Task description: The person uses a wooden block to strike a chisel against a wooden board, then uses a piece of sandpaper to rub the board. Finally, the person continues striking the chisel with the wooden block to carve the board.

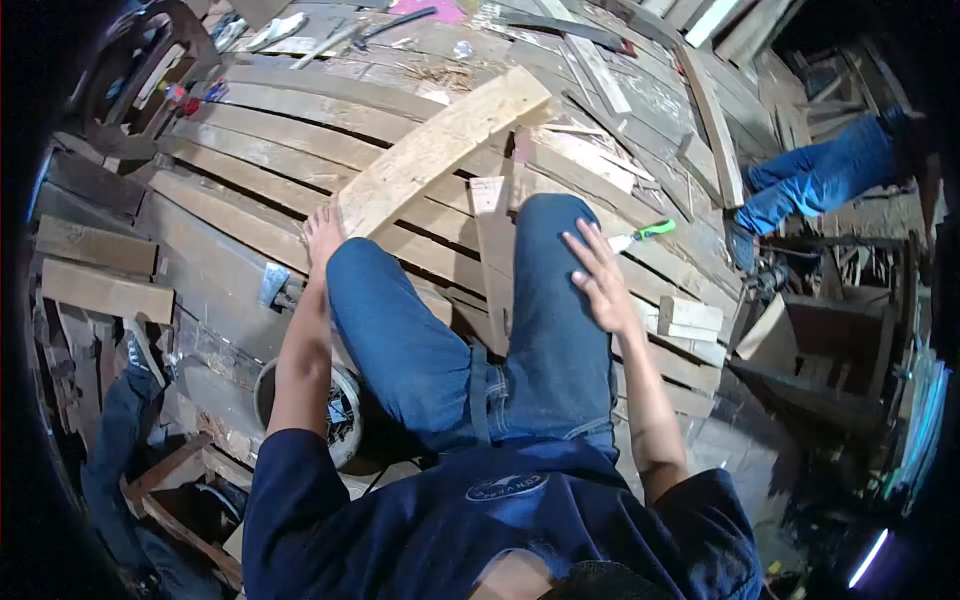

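Observation:
My left hand [324, 236] rests at the near end of a long pale wooden plank [440, 155], beside my left knee; whether its fingers grip the plank is hard to tell. The plank slants away to the upper right over a slatted wooden surface [270, 130]. On my right thigh lies my right hand [600, 278], its fingers spread and nothing in it. Just beyond that hand is a tool with a green handle [657, 229], its pale blade partly hidden by the fingers.
A hammer [395, 27] and a handsaw [570, 32] lie at the top. Short wood blocks [690, 318] sit right of my leg. A bucket [345, 415] stands by my left forearm. Other people's legs in jeans [830, 170] show at both sides.

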`<state>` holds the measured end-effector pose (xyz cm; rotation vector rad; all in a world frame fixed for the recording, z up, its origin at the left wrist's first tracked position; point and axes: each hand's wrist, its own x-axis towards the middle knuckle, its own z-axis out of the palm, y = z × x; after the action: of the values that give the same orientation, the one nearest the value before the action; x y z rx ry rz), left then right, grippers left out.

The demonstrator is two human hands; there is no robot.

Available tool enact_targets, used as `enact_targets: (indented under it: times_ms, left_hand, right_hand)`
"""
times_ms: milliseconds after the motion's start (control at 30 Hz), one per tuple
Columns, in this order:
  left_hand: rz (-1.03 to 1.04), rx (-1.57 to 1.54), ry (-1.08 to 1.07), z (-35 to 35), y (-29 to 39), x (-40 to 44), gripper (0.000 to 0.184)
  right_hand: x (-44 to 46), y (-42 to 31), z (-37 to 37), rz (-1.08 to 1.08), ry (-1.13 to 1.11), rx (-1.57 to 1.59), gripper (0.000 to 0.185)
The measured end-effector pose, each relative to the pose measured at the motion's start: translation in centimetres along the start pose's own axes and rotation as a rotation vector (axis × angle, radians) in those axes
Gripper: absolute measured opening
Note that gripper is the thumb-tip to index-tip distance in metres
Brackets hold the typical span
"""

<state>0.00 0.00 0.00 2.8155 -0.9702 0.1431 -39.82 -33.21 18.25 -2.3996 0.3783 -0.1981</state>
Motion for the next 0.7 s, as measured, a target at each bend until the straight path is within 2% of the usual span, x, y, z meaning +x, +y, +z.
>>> enact_targets:
  times_ms: [33,67,100,167,200,233,300,367,433,500,567,633,667,700]
  left_hand:
    - [-0.014,0.036,-0.01,0.9,-0.5,-0.3,0.106]
    - [-0.016,0.029,0.012,1.9,-0.8,0.4,0.107]
    - [-0.019,0.022,0.033,3.5,-1.2,1.0,0.108]
    - [-0.027,0.018,0.055,4.1,-1.6,1.2,0.106]
    - [-0.032,0.022,0.055,3.5,-1.6,0.7,0.104]
    - [-0.023,-0.013,0.091,2.8,-1.5,0.8,0.097]
    - [-0.044,-0.021,0.068,1.6,-0.8,0.6,0.106]
    - [-0.081,0.003,0.027,0.9,-0.3,0.6,0.116]
    - [-0.093,-0.001,-0.008,1.0,-0.1,0.7,0.119]
    - [-0.12,-0.029,-0.035,-0.7,0.6,0.6,0.125]
    - [-0.13,-0.031,-0.04,-2.7,1.5,0.4,0.125]
    - [-0.134,-0.115,-0.075,-3.3,1.4,0.7,0.126]
    - [-0.132,-0.13,-0.073,-3.3,1.3,0.7,0.127]
    - [-0.124,-0.145,-0.069,-3.4,1.3,0.9,0.128]
  right_hand:
    - [1.7,0.3,-0.3,-0.002,0.005,0.033,0.061]
    - [3.1,0.4,-0.8,0.124,-0.03,0.103,0.059]
    - [6.5,1.1,-2.0,0.133,-0.004,-0.173,0.055]
    - [11.4,-1.9,-4.2,0.182,-0.185,-0.453,0.05]
    - [12.6,-3.3,-3.9,0.087,-0.059,-0.389,0.045]
    - [14.3,-6.3,-4.1,0.154,-0.032,-0.282,0.046]
    - [17.6,-7.4,-2.6,0.282,-0.2,-0.46,0.047]
    - [20.9,-5.0,0.9,0.363,-0.337,-0.476,0.048]
    - [22.2,-4.9,3.5,0.559,-0.238,-0.377,0.038]
    - [23.1,1.4,8.7,0.682,-0.241,-0.324,0.033]
    - [22.5,-0.4,9.5,0.801,-0.13,-0.199,0.034]
    - [22.7,9.4,15.3,0.868,-0.089,-0.389,0.038]
    - [22.5,8.6,15.5,0.926,0.049,-0.29,0.045]
    - [21.8,8.6,15.4,0.815,0.072,-0.297,0.037]
